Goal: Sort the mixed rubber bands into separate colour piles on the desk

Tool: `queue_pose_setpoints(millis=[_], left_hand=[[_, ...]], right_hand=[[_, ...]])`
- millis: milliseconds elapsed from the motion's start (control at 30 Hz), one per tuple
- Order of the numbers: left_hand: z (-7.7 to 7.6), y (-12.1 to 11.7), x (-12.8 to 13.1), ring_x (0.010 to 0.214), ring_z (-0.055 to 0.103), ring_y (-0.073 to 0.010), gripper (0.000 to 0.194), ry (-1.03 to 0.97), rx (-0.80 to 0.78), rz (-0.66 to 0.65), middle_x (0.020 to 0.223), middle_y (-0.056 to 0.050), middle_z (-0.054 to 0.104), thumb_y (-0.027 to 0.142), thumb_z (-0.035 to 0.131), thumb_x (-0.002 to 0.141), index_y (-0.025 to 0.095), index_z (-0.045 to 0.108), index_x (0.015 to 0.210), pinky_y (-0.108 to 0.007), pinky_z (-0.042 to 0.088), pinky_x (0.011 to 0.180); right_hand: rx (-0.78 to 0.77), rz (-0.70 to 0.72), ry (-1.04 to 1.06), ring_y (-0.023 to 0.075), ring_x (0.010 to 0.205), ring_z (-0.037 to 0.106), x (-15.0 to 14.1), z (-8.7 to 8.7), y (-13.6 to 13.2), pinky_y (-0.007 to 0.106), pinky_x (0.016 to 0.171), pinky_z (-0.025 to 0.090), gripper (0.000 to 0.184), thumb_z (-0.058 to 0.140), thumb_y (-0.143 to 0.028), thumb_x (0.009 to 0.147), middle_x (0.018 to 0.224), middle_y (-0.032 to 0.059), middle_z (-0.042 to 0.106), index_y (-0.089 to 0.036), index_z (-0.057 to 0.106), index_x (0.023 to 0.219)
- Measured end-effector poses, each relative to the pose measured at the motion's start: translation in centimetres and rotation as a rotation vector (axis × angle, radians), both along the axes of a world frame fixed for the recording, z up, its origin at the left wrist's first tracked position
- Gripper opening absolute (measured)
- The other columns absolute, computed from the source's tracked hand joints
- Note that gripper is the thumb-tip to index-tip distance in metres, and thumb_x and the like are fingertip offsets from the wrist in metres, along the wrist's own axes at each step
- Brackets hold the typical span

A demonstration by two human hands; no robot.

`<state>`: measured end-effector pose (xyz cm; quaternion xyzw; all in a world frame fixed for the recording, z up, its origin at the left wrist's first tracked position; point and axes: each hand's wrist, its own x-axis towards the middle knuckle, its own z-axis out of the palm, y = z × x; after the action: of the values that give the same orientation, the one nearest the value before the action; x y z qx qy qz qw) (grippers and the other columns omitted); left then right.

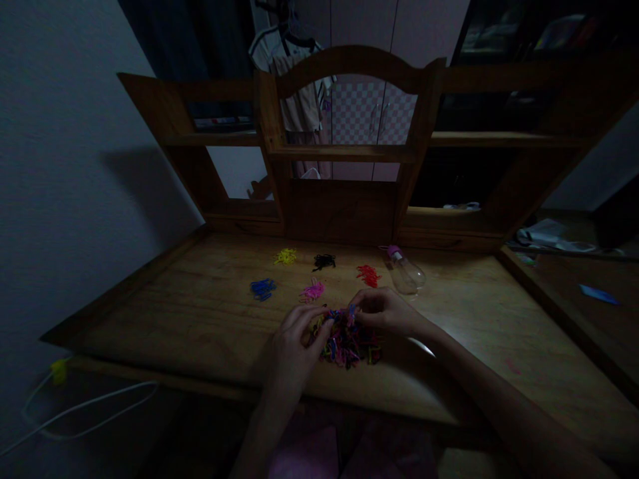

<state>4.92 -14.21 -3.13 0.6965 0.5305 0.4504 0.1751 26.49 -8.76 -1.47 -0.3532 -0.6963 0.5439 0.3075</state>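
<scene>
A mixed pile of small, thin coloured pieces that look like paper clips (349,349) lies on the wooden desk, close to its front edge. My left hand (297,336) rests at the pile's left side, thumb and fingers apart and touching it. At the upper right of the pile, my right hand (379,309) pinches a small bluish paper clip (352,313). Beyond my hands are separate single-colour heaps: blue clips (262,288), pink clips (313,290), yellow clips (285,256), black clips (324,261) and red clips (369,275). Dim light hides finer detail.
A clear bulb-shaped bottle (409,276) with a purple cap lies on its side behind my right hand. The wooden shelf unit (344,154) rises along the desk's back. At lower left, a white cable (100,402) hangs by the desk edge.
</scene>
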Motion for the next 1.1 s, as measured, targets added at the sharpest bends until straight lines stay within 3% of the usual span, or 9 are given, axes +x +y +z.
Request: queue_pose_setpoints(millis=[167,267,567,800,1100], left_hand=[[0.3,-0.8,2.5,0.102,0.063,-0.0178,0.022,-0.031,-0.068,-0.086,0.108,-0.001,0.067,0.031,0.061,0.085,0.028,0.065,0.107,-0.030,0.050,0.089],[0.3,-0.7,3.1,0.095,0.066,-0.0174,0.021,-0.041,-0.113,-0.073,0.103,0.000,0.070,0.031,0.060,0.086,0.028,0.065,0.105,-0.029,0.052,0.084],[0.9,-0.4,3.0,0.086,0.066,-0.0152,0.007,-0.076,-0.039,-0.038,0.089,0.001,0.071,0.027,0.061,0.085,0.024,0.067,0.087,-0.025,0.048,0.078],[1.1,-0.6,2.9,0.078,0.064,-0.0143,0.012,-0.063,-0.054,-0.004,0.081,0.001,0.068,0.030,0.060,0.086,0.021,0.064,0.080,-0.024,0.047,0.071],[1.7,-0.8,2.7,0.083,0.066,-0.0155,0.013,-0.110,-0.071,0.009,0.087,0.000,0.070,0.033,0.059,0.087,0.023,0.067,0.086,-0.025,0.049,0.076]], right_hand=[[-0.041,0.019,0.061,0.0112,0.067,0.059,0.0,-0.1,0.1,0.023,0.064,0.046,0.019,0.069,-0.031,0.079,0.078,0.0027,0.066,-0.014,0.066,0.087],[-0.054,0.008,0.069,0.0113,0.066,0.060,0.1,-0.2,0.1,0.023,0.062,0.045,0.020,0.069,-0.032,0.078,0.077,0.0026,0.067,-0.014,0.065,0.086],[-0.036,0.014,0.053,0.0119,0.068,0.060,0.0,-0.1,0.1,0.024,0.064,0.046,0.015,0.067,-0.027,0.079,0.078,0.0032,0.067,-0.014,0.066,0.087],[-0.009,0.005,0.030,0.0125,0.069,0.060,0.1,0.1,0.1,0.025,0.065,0.048,0.014,0.067,-0.024,0.077,0.079,0.0033,0.066,-0.014,0.063,0.085],[0.035,-0.043,0.014,0.0109,0.064,0.056,0.1,0.0,0.2,0.023,0.059,0.044,0.016,0.066,-0.030,0.078,0.073,0.0014,0.062,-0.015,0.062,0.082]])
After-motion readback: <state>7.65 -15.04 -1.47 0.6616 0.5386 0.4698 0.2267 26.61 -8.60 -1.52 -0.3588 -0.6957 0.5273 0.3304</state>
